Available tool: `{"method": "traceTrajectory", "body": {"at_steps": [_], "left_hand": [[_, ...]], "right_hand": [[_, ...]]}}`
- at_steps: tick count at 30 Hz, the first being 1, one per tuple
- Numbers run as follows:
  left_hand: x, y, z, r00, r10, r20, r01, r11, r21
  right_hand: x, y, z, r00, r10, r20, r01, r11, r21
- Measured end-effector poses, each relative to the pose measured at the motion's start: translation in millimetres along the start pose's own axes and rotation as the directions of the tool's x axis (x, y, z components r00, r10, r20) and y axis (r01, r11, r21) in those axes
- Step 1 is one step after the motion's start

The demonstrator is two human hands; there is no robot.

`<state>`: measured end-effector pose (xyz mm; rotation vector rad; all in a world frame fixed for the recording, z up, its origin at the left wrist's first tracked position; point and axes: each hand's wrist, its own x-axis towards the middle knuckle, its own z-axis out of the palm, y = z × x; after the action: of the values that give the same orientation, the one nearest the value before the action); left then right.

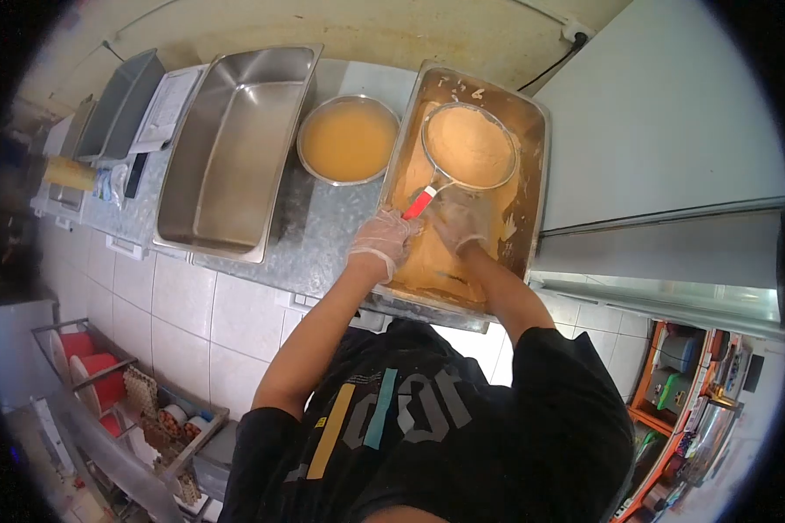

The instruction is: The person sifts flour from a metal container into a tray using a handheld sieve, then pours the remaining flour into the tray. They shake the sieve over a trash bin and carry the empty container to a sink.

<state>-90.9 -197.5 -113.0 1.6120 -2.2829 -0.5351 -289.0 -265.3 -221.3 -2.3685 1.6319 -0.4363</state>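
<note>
My left hand (387, 241), in a clear plastic glove, is closed around the red handle (419, 203) of a round sieve (512, 166). Orange-tan powder (469, 144) is heaped in the sieve, which lies over a deep metal pan (539, 187). More of the same powder covers the pan's bottom, and clumps stick to its walls. My right hand (459, 228), also gloved, is down inside the pan just below the sieve, close to the handle. Its fingers are blurred, so whether they grip anything is unclear.
Left of the pan stands a round metal bowl (349, 139) of cloudy orange liquid. Beyond it is a deep steel pan (235, 157) with nothing in it. A grey bin (122, 105) sits farther left. A large pale cabinet (654, 131) borders the pan's right side.
</note>
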Motion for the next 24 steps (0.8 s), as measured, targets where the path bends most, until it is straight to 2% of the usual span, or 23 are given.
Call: {"method": "traceTrajectory", "body": {"at_steps": [1, 2, 3, 4, 5, 6, 7, 8, 10, 11, 12, 13, 14, 16, 18, 19, 20, 22, 24], "left_hand": [[-1.4, -0.7, 2.1, 0.999, 0.018, -0.045, -0.019, 1.000, -0.016], [-2.6, -1.0, 3.2, 0.995, 0.039, -0.095, -0.042, 0.999, -0.027], [-1.5, 0.7, -0.1, 0.995, 0.036, -0.096, -0.039, 0.999, -0.023], [-0.6, 3.3, -5.3, 1.000, 0.012, -0.025, -0.012, 1.000, -0.022], [-0.1, 5.0, -8.1, 0.999, -0.013, 0.046, 0.014, 1.000, -0.020], [-0.2, 3.0, -4.5, 0.999, -0.014, 0.043, 0.015, 1.000, -0.020], [-1.1, -0.5, 0.7, 0.999, 0.026, -0.022, -0.026, 1.000, -0.012], [-2.0, -3.7, 5.5, 0.994, 0.068, -0.087, -0.068, 0.998, 0.000], [-2.4, -2.6, 4.0, 0.996, 0.061, -0.068, -0.060, 0.998, 0.011], [-1.8, -1.7, 2.6, 0.997, 0.056, -0.047, -0.055, 0.998, 0.021], [-1.9, -0.2, 0.0, 0.997, 0.062, -0.053, -0.061, 0.998, 0.023], [-2.5, 1.3, -2.9, 0.997, 0.052, -0.048, -0.052, 0.999, 0.009], [-3.5, 3.1, -5.4, 0.998, 0.044, -0.042, -0.044, 0.999, -0.005], [-2.9, 2.0, -3.2, 0.998, 0.045, -0.038, -0.045, 0.999, 0.007], [-2.6, 0.0, 3.9, 0.998, 0.051, -0.035, -0.050, 0.999, 0.022], [-2.6, -0.4, 6.5, 0.998, 0.048, -0.052, -0.047, 0.999, 0.018], [-2.6, -2.5, 8.0, 0.997, 0.046, -0.067, -0.044, 0.999, 0.017], [-1.9, 0.2, 3.0, 0.999, 0.027, -0.046, -0.026, 0.999, 0.019], [-3.8, 0.6, -0.6, 1.000, 0.007, -0.005, -0.007, 1.000, 0.005]], "right_hand": [[-1.6, -7.9, 5.7, 0.972, -0.017, 0.233, -0.011, 0.993, 0.121], [-8.2, -16.1, 12.3, 0.970, -0.018, 0.241, -0.013, 0.992, 0.127], [-14.2, -23.5, 19.2, 0.956, -0.219, 0.193, 0.156, 0.943, 0.294], [-19.8, -28.8, 28.5, 0.910, -0.400, 0.111, 0.315, 0.839, 0.444], [-22.6, -32.9, 39.4, 0.910, -0.400, 0.108, 0.315, 0.838, 0.446], [-26.3, -31.4, 56.1, 0.915, -0.393, 0.091, 0.278, 0.778, 0.563], [-29.2, -36.3, 59.9, 0.921, -0.383, 0.076, 0.238, 0.703, 0.670], [-33.6, -39.0, 61.5, 0.920, -0.384, 0.074, 0.239, 0.704, 0.669], [-39.5, -54.6, 44.3, 0.920, -0.388, -0.059, 0.308, 0.621, 0.721], [-42.2, -63.5, 35.3, 0.918, -0.390, -0.064, 0.315, 0.623, 0.716], [-45.7, -71.3, 27.9, 0.946, -0.308, 0.103, 0.099, 0.575, 0.812], [-46.7, -74.7, 22.9, 0.931, -0.238, 0.277, -0.126, 0.502, 0.856], [-47.5, -69.8, 28.4, 0.934, -0.236, 0.269, -0.118, 0.506, 0.854], [-50.4, -37.3, 72.3, 0.853, -0.224, 0.471, -0.391, 0.322, 0.862], [-50.9, 0.8, 113.9, 0.727, -0.257, 0.637, -0.630, 0.120, 0.767], [-45.4, 6.4, 108.5, 0.651, -0.292, 0.700, -0.728, 0.021, 0.686], [-46.4, 16.5, 98.8, 0.664, -0.291, 0.689, -0.716, 0.021, 0.698], [-52.3, 14.7, 27.6, 0.653, -0.255, 0.713, -0.755, -0.161, 0.635], [-55.9, -7.0, -68.5, 0.743, -0.115, 0.659, -0.663, -0.260, 0.702]]}}
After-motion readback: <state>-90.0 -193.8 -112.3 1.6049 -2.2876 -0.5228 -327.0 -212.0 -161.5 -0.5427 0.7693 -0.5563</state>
